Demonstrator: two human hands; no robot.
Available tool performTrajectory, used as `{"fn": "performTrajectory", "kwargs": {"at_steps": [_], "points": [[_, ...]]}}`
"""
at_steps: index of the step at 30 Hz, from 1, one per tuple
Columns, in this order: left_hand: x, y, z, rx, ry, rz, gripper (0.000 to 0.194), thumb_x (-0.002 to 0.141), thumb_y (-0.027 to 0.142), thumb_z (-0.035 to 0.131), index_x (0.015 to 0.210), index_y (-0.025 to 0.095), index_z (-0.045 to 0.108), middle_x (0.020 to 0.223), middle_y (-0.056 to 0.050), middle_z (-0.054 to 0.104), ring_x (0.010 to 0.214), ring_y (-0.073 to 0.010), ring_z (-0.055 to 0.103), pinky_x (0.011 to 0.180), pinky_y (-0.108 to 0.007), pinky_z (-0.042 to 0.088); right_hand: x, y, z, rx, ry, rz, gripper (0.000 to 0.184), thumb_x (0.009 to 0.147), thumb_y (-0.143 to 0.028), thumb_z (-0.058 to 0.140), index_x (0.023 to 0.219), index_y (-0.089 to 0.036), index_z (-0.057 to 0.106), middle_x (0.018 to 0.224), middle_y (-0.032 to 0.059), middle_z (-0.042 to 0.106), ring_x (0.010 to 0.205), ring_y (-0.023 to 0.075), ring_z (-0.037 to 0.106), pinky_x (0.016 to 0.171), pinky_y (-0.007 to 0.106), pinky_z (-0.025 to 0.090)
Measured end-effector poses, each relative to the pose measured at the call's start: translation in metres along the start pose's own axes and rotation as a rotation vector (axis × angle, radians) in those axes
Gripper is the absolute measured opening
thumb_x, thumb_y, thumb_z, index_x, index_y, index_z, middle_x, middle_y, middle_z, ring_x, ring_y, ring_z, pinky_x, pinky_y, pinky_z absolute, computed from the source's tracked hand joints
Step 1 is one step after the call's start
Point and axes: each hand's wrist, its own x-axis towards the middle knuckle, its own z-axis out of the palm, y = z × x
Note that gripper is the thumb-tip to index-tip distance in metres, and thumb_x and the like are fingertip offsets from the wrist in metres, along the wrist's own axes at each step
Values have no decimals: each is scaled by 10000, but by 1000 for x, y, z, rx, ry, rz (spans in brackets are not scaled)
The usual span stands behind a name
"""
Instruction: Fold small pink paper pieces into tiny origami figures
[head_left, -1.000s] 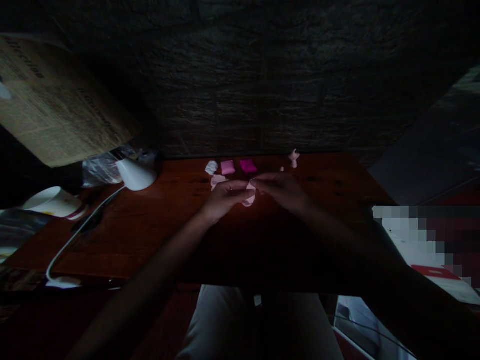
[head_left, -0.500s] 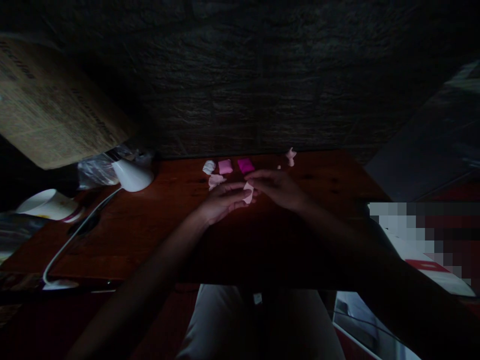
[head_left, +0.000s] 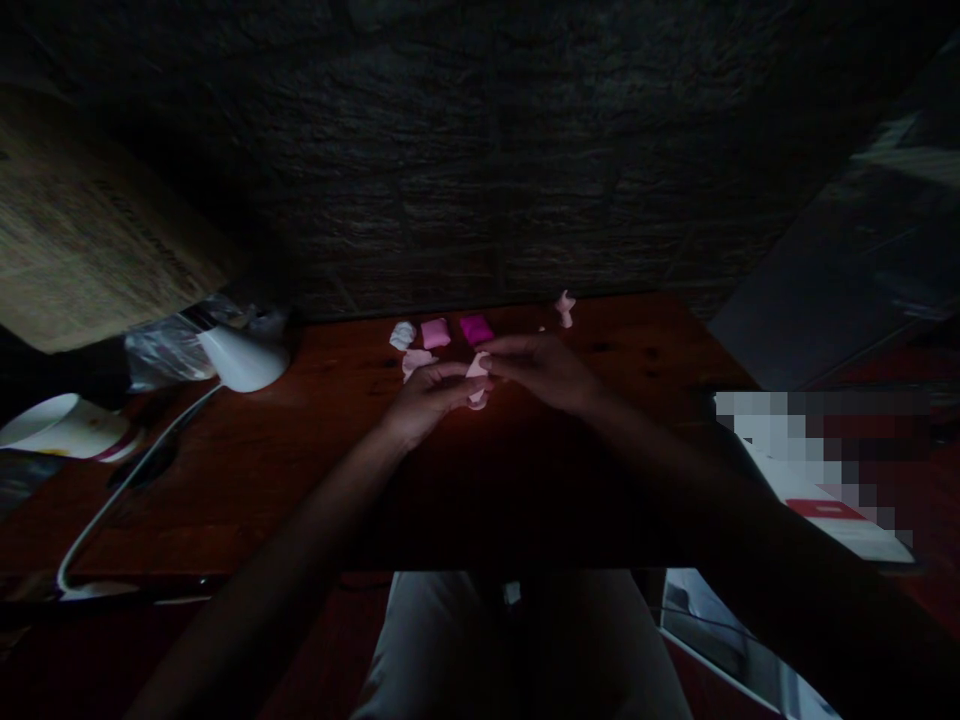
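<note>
Between my hands is a small pale pink piece of modelling clay [head_left: 478, 370], held upright above the table. My left hand [head_left: 421, 405] pinches it from the left with thumb and fingers. From the right, my right hand [head_left: 549, 368] has its thumb and fingertips closed on the upper part. Just behind them lie a magenta clay block [head_left: 476, 329], a pink clay block [head_left: 435, 333], a crumpled white lump [head_left: 403, 335] and a flattened pale pink piece [head_left: 418, 363]. A pale pink shaped clay figure [head_left: 565, 309] stands farther right, beside a tiny pale bit [head_left: 541, 329].
On the wooden table [head_left: 300, 480], a white lamp-like cone [head_left: 244, 358] with a cable [head_left: 135, 480] and a tipped paper cup [head_left: 64, 425] lie left. A cardboard box [head_left: 90, 230] overhangs there. A dark brick wall [head_left: 450, 180] borders the back.
The view has shifted, so the table items appear farther left. My left fingers have drawn in around the clay piece, which stands more upright, and my right fingertips now grip its upper part.
</note>
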Motion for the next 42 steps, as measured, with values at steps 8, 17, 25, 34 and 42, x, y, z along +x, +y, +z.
{"fn": "performTrajectory", "kwargs": {"at_steps": [8, 17, 25, 34, 42], "points": [[0, -2, 2, 87, -14, -23, 339, 716, 393, 888, 948, 164, 796, 896, -63, 787, 800, -150, 704, 791, -295, 548, 1, 4, 2, 53, 30, 21, 246, 767, -380, 814, 965, -235, 818, 990, 37, 814, 946, 208, 749, 889, 373, 574], [-1, 1, 2, 168, -23, 39, 316, 741, 425, 861, 908, 162, 808, 880, -67, 787, 786, -159, 694, 748, -286, 536, 0, 1, 4, 65, 58, 22, 232, 775, -390, 814, 938, -225, 825, 963, 38, 816, 926, 210, 749, 889, 380, 575], [-2, 2, 2, 290, -21, 138, 241, 781, 405, 822, 817, 169, 789, 764, -25, 748, 694, -136, 645, 717, -279, 521, -1, 0, 9, 87, 27, 22, 261, 747, -402, 839, 957, -247, 827, 997, 37, 823, 950, 219, 759, 892, 384, 588], [-2, 1, 4, 252, -42, 74, 360, 796, 480, 813, 978, 169, 808, 912, -83, 814, 793, -177, 725, 789, -311, 562, -1, 1, 10, 116, 54, 34, 226, 788, -403, 806, 946, -243, 823, 928, 24, 813, 817, 185, 738, 756, 332, 598], [-5, 3, 7, 329, -56, 120, 383, 852, 527, 748, 941, 160, 813, 891, -87, 815, 770, -181, 721, 770, -302, 554, -2, 2, 11, 170, 56, 56, 275, 739, -429, 838, 933, -235, 822, 864, 12, 803, 688, 155, 697, 639, 295, 580]]}}
